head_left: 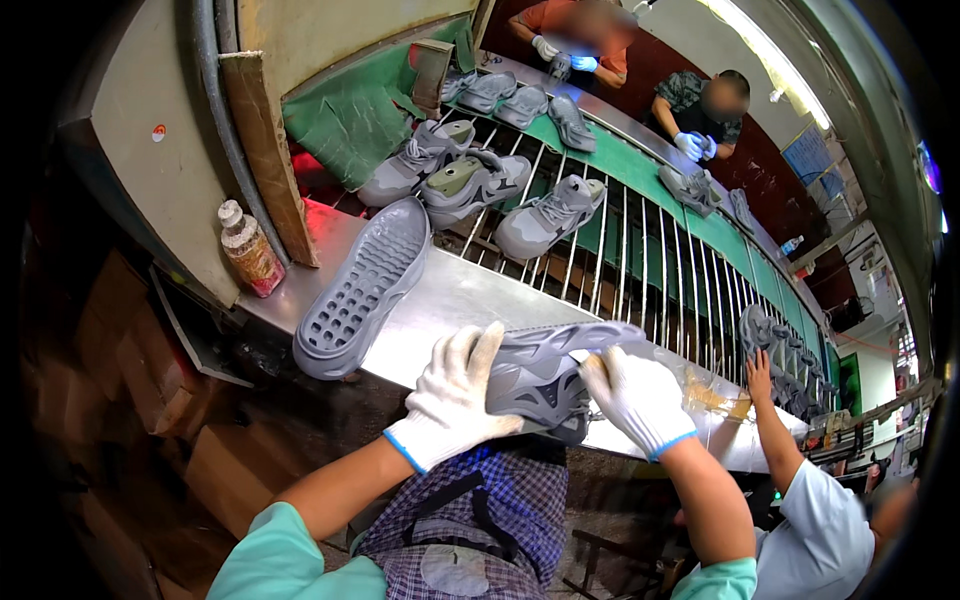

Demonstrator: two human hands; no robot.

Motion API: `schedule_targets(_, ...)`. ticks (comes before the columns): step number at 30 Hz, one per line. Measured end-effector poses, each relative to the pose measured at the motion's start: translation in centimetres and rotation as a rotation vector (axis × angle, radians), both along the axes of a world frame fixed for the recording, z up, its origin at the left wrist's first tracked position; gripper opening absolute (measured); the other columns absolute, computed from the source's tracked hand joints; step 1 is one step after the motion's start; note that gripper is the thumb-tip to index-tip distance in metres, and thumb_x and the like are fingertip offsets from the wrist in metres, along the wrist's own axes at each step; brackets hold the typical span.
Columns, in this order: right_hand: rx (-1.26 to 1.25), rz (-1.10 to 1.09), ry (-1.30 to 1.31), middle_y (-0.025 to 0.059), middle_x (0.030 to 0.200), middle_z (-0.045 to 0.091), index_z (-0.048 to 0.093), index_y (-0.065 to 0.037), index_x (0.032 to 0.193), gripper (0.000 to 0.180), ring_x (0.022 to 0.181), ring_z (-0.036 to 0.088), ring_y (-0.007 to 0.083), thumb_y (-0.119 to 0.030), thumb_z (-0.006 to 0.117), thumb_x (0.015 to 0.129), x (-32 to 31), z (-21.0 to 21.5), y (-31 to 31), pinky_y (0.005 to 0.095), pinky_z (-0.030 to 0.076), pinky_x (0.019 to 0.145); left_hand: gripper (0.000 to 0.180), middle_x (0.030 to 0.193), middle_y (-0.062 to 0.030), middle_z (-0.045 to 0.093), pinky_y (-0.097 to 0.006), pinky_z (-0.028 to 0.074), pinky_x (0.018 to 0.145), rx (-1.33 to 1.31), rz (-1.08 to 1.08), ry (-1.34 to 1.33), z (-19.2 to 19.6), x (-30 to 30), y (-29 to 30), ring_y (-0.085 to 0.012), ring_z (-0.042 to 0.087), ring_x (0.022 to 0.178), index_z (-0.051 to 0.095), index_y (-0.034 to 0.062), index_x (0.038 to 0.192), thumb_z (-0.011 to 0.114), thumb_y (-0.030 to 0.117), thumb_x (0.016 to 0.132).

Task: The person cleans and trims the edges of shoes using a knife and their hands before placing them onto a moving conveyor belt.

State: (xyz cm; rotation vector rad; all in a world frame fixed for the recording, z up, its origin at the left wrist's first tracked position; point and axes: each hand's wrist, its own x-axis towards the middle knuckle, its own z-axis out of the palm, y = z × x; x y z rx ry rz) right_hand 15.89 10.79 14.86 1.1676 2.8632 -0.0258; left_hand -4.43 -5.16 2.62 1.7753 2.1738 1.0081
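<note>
A grey sneaker (pixel 533 390) is held upside down in front of me, its chunky grey sole (pixel 560 341) facing up. My left hand (pixel 452 402), in a white knit glove, grips the sneaker's left end with the thumb low and the fingers up by the sole. Also gloved, my right hand (pixel 640 398) pinches at the seam between sole and upper on the other end. The right fingertips are partly hidden. A separate loose grey sole (pixel 366 283) leans on the metal ledge (pixel 470 291) to my left, its pitted inner face showing.
Beyond the ledge runs a conveyor of metal rods (pixel 640 250) carrying grey sneakers (pixel 550 216). A crusted bottle (pixel 250 250) stands at the ledge's left end. Two gloved co-workers (pixel 700 125) sit opposite; another person's bare hand (pixel 759 374) touches sneakers at right. Cardboard (pixel 240 470) lies lower left.
</note>
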Motion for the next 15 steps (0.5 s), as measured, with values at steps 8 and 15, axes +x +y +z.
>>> schedule_targets(8,-0.223,0.206,0.109,0.0193,0.069,0.069,0.060,-0.001,0.100,0.032,0.055,0.071,0.0342,-0.032,0.066,0.106,-4.2,-1.8,-9.4,0.0473,0.057,0.052,0.109,0.147,-0.0229,0.044,-0.058,0.052,0.106,0.097,0.045,0.057,-0.8,-0.6,1.5,-0.0452,0.050,0.132,0.030,0.0082,0.168,0.087,0.032,0.078)
schedule_targets(15,-0.071,-0.074,-0.036,0.0159,0.073,0.071,0.066,-0.006,0.106,0.035,0.063,0.073,0.0345,-0.041,0.064,0.108,0.4,1.4,-3.8,0.0489,0.058,0.059,0.129,0.144,-0.0231,0.047,-0.050,0.049,0.109,-0.020,0.001,0.251,1.4,-2.3,2.2,-0.0400,0.049,0.135,0.038,-0.0002,0.160,0.095,0.061,0.063)
